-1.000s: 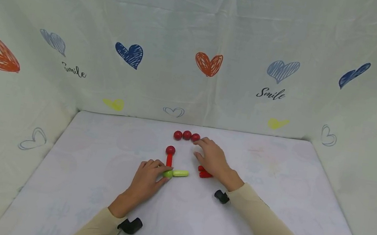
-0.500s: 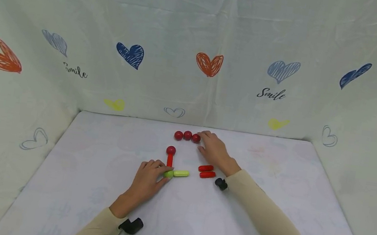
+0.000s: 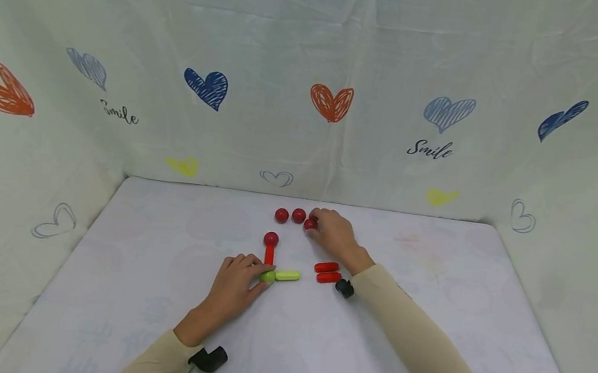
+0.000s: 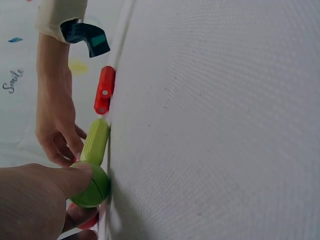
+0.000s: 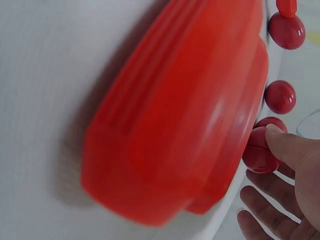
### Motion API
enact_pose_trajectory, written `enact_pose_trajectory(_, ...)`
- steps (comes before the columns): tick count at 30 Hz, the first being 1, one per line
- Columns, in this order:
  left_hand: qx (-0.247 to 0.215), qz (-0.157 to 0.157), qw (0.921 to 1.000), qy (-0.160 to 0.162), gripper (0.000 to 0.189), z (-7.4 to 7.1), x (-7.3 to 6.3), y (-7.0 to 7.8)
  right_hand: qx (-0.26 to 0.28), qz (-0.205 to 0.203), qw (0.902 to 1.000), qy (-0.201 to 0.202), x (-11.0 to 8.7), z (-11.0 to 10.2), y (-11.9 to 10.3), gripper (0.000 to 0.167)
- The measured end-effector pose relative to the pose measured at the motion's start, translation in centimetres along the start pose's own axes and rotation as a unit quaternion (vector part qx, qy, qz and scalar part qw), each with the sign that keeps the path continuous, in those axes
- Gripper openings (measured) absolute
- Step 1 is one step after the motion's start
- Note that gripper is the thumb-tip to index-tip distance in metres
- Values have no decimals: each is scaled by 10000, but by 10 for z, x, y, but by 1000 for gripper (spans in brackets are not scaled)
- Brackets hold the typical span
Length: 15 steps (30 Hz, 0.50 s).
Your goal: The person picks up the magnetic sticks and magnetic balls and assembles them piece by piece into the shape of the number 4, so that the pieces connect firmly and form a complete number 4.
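My left hand (image 3: 231, 281) pinches a green ball (image 4: 97, 187) between thumb and fingers. A ribbed lime-green rod (image 4: 96, 142) points right from that ball. Beyond it, a red rod (image 3: 269, 254) runs from near the green ball to a red ball (image 3: 270, 239) at its far end; the near joint is partly covered by my fingers. Farther back, my right hand (image 3: 335, 234) pinches another red ball (image 5: 260, 159), the rightmost of the back row, by thumb and fingertips. The other right fingers are spread below it in the right wrist view.
Two more red balls, one at the left (image 3: 282, 215) and one in the middle (image 3: 298, 215), lie beside the pinched one. Two loose red rods (image 3: 328, 277) lie side by side near my right wrist. A cloth backdrop (image 3: 246, 153) rises behind the white table (image 3: 395, 356).
My right hand has reached the rightmost red ball, taken it between thumb and fingers, and drawn it slightly toward me. My left hand stays on the green ball.
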State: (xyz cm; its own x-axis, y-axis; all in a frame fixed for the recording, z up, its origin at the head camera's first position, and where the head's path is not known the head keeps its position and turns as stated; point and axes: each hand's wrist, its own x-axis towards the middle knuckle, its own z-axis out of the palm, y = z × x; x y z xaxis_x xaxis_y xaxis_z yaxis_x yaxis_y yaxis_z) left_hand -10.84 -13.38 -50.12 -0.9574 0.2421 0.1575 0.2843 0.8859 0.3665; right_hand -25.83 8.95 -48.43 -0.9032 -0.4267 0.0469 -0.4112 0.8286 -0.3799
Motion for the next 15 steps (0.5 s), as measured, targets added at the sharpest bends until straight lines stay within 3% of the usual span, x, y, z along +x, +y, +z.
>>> enact_pose_trajectory(7,18,3,10000,94,39,1,0,-1,10,102,9999,-73,-10,1,-8,41)
enact_pose_trajectory(15,92,-118,9997,213,39,-2,-3,-2,-21,-358,9993,-84,-37,1,-20,42)
